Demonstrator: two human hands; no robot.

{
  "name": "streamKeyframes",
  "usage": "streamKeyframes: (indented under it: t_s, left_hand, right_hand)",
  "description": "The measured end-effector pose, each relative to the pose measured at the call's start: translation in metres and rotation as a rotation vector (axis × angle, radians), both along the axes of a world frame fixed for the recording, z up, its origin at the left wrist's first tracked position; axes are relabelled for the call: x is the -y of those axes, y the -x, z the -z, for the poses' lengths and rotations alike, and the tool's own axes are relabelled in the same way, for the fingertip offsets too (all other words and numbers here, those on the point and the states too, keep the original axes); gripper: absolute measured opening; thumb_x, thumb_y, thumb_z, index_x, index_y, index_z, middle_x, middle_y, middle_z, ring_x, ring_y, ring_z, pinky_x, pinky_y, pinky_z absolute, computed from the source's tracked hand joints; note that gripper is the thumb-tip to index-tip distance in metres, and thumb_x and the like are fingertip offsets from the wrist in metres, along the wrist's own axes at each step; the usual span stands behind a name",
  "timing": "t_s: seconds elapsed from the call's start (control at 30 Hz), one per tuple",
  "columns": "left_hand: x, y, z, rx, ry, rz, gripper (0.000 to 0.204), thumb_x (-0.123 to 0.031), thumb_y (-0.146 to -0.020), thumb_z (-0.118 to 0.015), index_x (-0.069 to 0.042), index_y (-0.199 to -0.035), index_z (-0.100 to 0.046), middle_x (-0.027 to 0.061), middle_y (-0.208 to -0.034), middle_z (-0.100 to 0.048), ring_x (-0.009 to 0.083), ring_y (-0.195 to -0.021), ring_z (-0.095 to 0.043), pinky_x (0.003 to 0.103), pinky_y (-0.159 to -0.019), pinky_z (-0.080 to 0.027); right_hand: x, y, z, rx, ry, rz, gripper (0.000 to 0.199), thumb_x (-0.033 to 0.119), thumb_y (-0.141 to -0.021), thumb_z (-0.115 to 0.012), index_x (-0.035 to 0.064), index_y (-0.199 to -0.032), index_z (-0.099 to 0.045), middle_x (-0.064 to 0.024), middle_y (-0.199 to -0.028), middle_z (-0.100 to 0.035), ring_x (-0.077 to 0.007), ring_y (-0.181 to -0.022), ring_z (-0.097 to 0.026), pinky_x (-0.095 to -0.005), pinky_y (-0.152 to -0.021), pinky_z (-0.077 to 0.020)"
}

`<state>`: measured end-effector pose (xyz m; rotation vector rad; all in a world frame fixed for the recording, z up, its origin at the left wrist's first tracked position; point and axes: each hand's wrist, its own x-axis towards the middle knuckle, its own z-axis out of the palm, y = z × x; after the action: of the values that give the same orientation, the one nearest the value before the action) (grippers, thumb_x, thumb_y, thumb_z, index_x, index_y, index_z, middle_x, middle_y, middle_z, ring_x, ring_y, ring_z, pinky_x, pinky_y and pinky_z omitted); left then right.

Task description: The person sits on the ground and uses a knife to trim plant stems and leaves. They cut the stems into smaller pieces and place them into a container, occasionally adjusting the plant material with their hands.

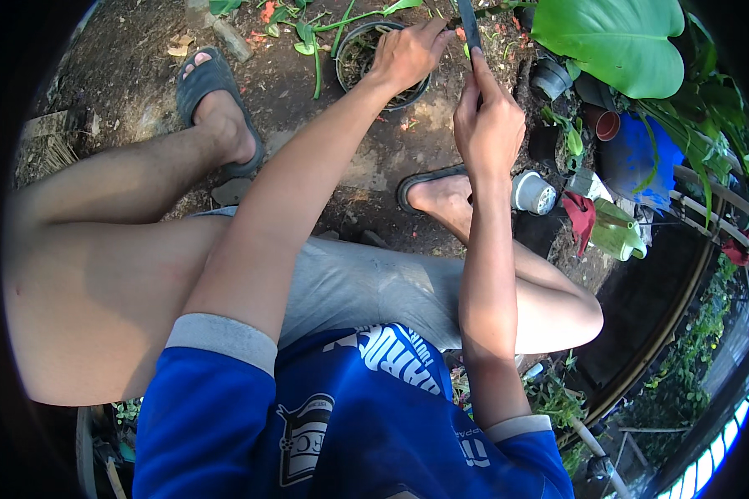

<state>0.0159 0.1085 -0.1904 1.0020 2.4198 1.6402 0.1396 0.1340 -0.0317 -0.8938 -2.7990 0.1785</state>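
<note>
The right hand point(491, 125) gripped a narrow dark blade point(469, 25), which pointed away from the person, its long axis tilted slightly left, running to the view's upper edge. The left hand point(409, 56) hung over the round pot's rim point(341, 76), just beside the blade; whether it gripped anything couldn't be told. Soil point(295, 100) stretched between pot and left sandal point(208, 79); a broad leaf point(607, 41) bordered the right.

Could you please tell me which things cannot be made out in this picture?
All in the head view:
Left hand: whatever its curled fingers may hold is hidden by the hand itself.
Dark blade: its far end is cut off by the upper edge; its grip is mostly covered by the right hand.
Dark round pot: part of its inside is behind the left hand.
Large green leaf: cut off by the upper edge.
</note>
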Motion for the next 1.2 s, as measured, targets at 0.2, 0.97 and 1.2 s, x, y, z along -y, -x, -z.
streamKeyframes:
  t_s: [0.2, 0.97, 1.2]
  left_hand:
    - [0.001, -0.001, -0.003, -0.012, -0.007, -0.005, 0.028, -0.036, -0.105, -0.058, -0.011, -0.114, -0.064, 0.0183, -0.096, -0.075, 0.0465, -0.078, -0.072, 0.057, -0.064, -0.059]
    - [0.004, -0.009, -0.006, -0.054, -0.006, 0.009, 0.023, -0.03, -0.102, -0.063, -0.011, -0.115, -0.065, 0.0168, -0.098, -0.075, 0.0443, -0.077, -0.072, 0.054, -0.063, -0.059]
    - [0.003, -0.005, -0.005, -0.038, -0.028, -0.005, 0.022, -0.031, -0.103, -0.062, -0.01, -0.108, -0.064, 0.0172, -0.095, -0.074, 0.0465, -0.075, -0.07, 0.056, -0.061, -0.056]
  right_hand:
    - [-0.003, 0.0, 0.009, -0.247, 0.595, 0.107, 0.039, 0.015, -0.106, -0.054, 0.0048, -0.143, -0.062, -0.0162, -0.089, -0.076, -0.0231, -0.071, -0.077, -0.036, -0.062, -0.0609]
    - [-0.033, 0.024, 0.008, -0.202, 0.99, 0.197, 0.047, 0.019, -0.112, -0.044, 0.0036, -0.157, -0.045, -0.0058, -0.077, -0.07, -0.0078, -0.058, -0.057, -0.0257, -0.052, -0.0485]
    - [-0.018, 0.006, 0.01, -0.196, 0.694, 0.132, 0.045, 0.019, -0.112, -0.046, 0.005, -0.153, -0.051, -0.0046, -0.073, -0.069, -0.0082, -0.056, -0.059, -0.027, -0.053, -0.0501]
